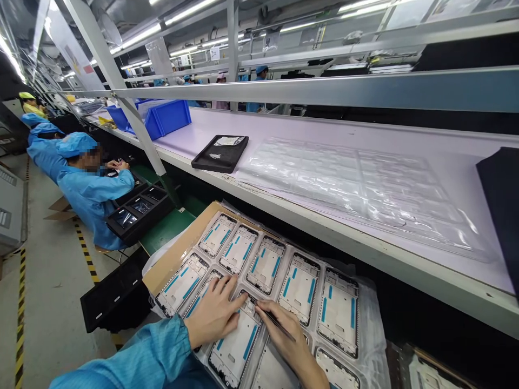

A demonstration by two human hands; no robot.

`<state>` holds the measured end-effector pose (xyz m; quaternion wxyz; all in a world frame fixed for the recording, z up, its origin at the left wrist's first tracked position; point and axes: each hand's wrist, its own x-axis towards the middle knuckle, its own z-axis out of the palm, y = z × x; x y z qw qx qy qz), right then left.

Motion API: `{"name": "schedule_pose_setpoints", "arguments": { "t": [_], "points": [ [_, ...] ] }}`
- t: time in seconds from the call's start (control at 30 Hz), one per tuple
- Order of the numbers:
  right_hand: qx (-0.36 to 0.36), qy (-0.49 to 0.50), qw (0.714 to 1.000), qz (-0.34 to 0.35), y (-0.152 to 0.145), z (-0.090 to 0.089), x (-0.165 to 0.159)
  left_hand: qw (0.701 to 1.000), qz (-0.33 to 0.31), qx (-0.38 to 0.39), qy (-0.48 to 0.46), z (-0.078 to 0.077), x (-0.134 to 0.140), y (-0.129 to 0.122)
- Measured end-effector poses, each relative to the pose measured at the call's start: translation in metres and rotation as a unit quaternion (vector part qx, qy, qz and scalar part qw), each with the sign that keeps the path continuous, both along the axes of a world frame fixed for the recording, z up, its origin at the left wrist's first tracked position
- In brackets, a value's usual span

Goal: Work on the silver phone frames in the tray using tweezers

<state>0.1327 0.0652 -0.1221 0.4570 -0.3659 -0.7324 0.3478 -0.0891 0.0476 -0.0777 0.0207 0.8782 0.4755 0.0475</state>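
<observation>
A clear plastic tray lies in front of me, its pockets holding several phone mid-frames with blue strips. My left hand rests palm down with fingers spread, its fingertips at the top end of one phone frame. In my right hand is a pair of dark tweezers, gripped between thumb and fingers. The tips point at that frame's upper edge, beside my left index finger. What exactly they touch is too small to tell. Brown cardboard sticks out along the tray's left side.
A raised bench runs behind, bearing a black tray with small white pieces, empty clear blister trays and a blue bin. A metal post rises at left. A co-worker in blue sits beyond black trays.
</observation>
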Motion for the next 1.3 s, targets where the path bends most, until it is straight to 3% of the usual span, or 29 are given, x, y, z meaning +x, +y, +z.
{"name": "schedule_pose_setpoints", "arguments": {
  "t": [0.33, 0.57, 0.83, 1.13, 1.3],
  "points": [
    [-0.034, -0.017, 0.999, -0.009, 0.0, 0.005, 0.005, 0.998, 0.012, -0.026, -0.064, -0.006, -0.002, -0.004],
    [0.022, -0.026, 0.999, -0.017, -0.002, 0.01, 0.003, 0.998, 0.001, -0.035, -0.043, 0.001, 0.0, -0.001],
    [0.032, -0.028, 0.999, -0.016, -0.004, 0.005, 0.005, 0.999, -0.013, -0.029, -0.004, 0.005, 0.003, 0.002],
    [0.03, -0.032, 0.999, -0.02, -0.001, 0.007, 0.008, 0.996, -0.007, 0.007, -0.093, -0.009, -0.003, 0.0],
    [0.028, -0.032, 0.999, -0.023, -0.004, 0.002, 0.011, 0.994, -0.008, 0.01, -0.107, -0.009, -0.002, 0.001]
  ]
}}
